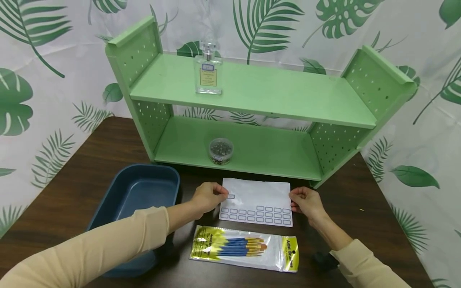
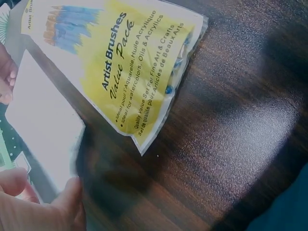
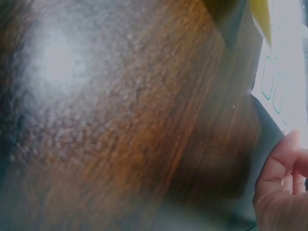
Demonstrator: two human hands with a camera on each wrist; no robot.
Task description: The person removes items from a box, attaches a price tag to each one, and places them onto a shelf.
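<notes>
A white sheet of blue-bordered label stickers (image 1: 257, 196) lies between my two hands, in front of the green shelf. My left hand (image 1: 206, 197) pinches the sheet's left edge, with the thumb against it in the left wrist view. One small label (image 2: 22, 162) sits at my left index fingertip; whether it is stuck to the finger is hard to tell. At the sheet's right edge, my right hand (image 1: 307, 203) pinches between thumb and fingers. A pack of artist brushes (image 1: 245, 248) lies flat just below the sheet.
A two-tier green shelf (image 1: 259, 88) stands behind. It holds a labelled glass perfume bottle (image 1: 208, 72) on top and a round clear tub (image 1: 221, 151) of small dark pieces below. To the left sits a blue bin (image 1: 122, 188), partly behind my left sleeve.
</notes>
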